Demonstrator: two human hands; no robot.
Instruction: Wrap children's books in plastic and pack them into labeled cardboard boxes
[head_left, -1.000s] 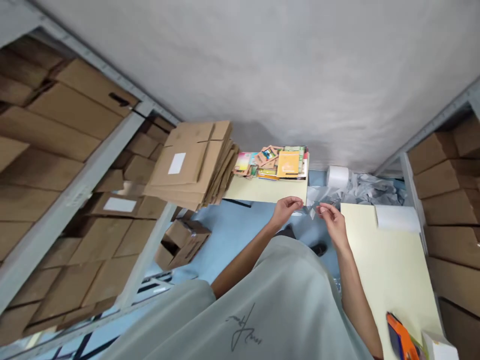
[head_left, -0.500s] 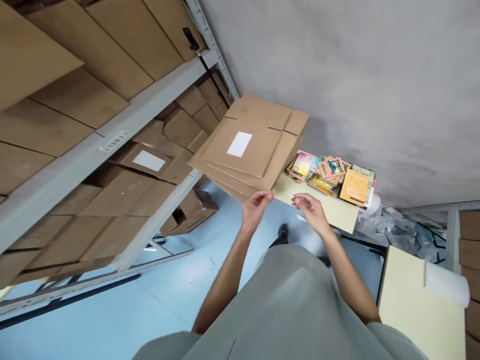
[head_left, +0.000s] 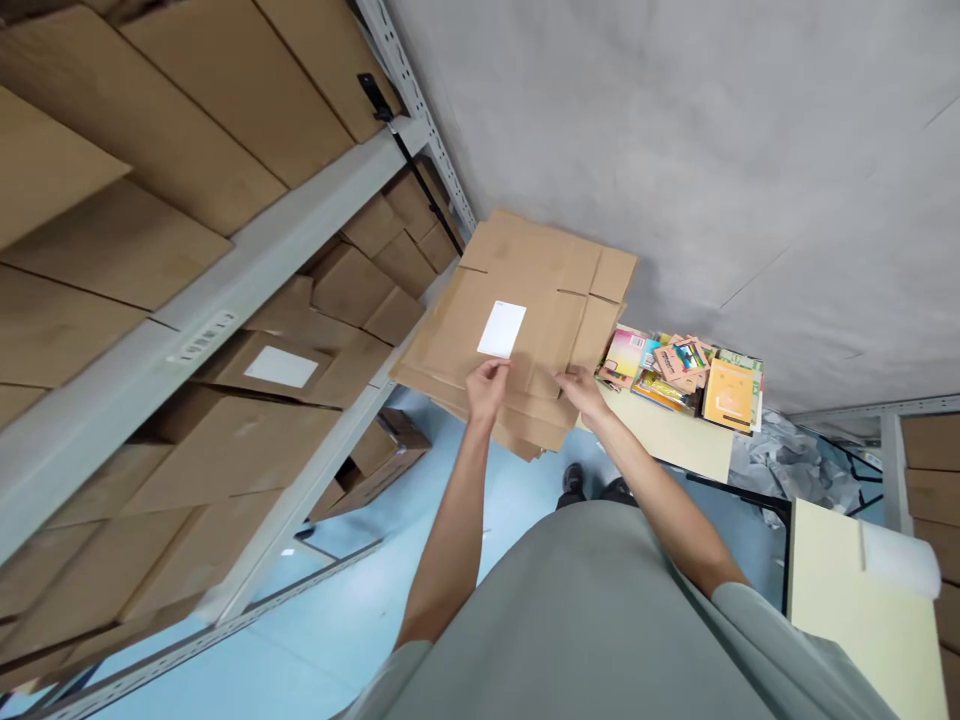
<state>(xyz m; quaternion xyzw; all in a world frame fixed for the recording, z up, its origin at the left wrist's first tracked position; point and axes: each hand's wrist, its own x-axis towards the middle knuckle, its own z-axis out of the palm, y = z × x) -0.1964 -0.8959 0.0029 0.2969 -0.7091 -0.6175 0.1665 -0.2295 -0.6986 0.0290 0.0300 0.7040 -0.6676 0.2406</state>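
Observation:
A stack of flattened cardboard boxes (head_left: 536, 255) lies at the centre, with a white label (head_left: 502, 329) on the top one. My left hand (head_left: 487, 388) is closed in a pinch over the near part of that top box. Its fingertips touch the lower edge of the label; what lies between them, if anything, is too small to make out. To the right, my right hand (head_left: 585, 394) has thumb and fingers closed on the near right corner of the top flattened box. The undersides of both hands' grips are hidden.
Right of the stack, several booklets and cards (head_left: 682, 372) lie on a cream table (head_left: 675, 428). Metal shelving (head_left: 300, 215) full of cartons runs along the left. Crumpled white wrapping (head_left: 795, 465) and a second cream table (head_left: 847, 620) with a white roll (head_left: 900, 560) are at right.
Both hands have come from in front of the stack onto its near part. The left fingers have reached the label's edge, the right ones the box corner. The view has shifted slightly.

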